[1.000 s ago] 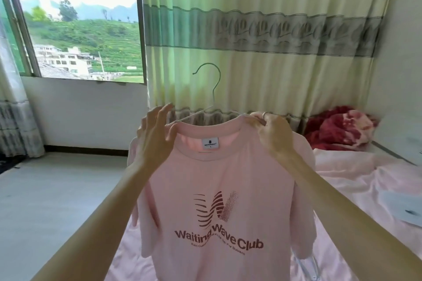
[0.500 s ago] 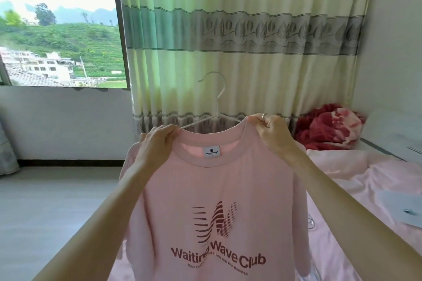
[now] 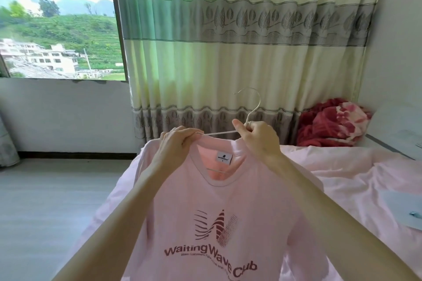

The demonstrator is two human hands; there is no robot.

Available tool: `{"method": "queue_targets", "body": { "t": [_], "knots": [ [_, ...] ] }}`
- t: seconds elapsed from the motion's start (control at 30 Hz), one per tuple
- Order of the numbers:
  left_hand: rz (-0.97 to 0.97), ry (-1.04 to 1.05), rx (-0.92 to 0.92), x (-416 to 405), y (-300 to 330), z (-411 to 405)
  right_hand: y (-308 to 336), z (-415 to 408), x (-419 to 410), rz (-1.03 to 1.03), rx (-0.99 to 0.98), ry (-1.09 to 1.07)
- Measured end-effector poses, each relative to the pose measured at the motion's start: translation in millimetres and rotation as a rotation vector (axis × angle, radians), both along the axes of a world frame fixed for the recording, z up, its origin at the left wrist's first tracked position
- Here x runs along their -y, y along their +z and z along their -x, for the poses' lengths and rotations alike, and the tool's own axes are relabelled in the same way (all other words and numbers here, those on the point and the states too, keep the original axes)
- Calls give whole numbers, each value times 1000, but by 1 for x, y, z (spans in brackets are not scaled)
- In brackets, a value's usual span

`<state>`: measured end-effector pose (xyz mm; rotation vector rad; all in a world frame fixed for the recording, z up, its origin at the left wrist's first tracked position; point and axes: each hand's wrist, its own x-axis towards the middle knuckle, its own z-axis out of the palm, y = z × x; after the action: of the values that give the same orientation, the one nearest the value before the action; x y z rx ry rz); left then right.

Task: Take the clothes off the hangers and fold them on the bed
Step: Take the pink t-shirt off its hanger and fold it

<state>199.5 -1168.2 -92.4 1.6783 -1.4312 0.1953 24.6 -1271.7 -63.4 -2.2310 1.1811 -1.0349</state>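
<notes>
right hand (image 3: 258, 137): moved from collar to hanger (image 3: 249, 112) neck
hanger: tilted, arm pulled out of T-shirt (image 3: 228, 212) collar
left hand (image 3: 175, 143): now pinching collar

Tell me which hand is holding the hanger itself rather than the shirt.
The right hand: it grips the white hanger at the base of its hook. The left hand pinches the pink T-shirt at its collar instead.
</notes>
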Motion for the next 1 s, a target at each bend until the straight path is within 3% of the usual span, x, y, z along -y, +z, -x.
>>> {"method": "queue_targets", "body": {
  "t": [0.17, 0.37, 0.53, 0.67, 1.0],
  "knots": [
    [55, 215, -181, 3, -7, -27, -9, 13, 24, 1, -10, -88],
    [-62, 197, -253, 8, -20, -41, -39, 11, 42, -38, 64, 10],
    [-87, 207, -290, 11, -33, -55, -60, 18, 59, -213, 391, 56],
    [-132, 103, -456, 22, -43, -52, -76, 13, 59, -451, 603, 65],
    [-353, -93, -317, 38, -66, -14, -84, -15, 53, -557, 726, -41]
  ]
}}
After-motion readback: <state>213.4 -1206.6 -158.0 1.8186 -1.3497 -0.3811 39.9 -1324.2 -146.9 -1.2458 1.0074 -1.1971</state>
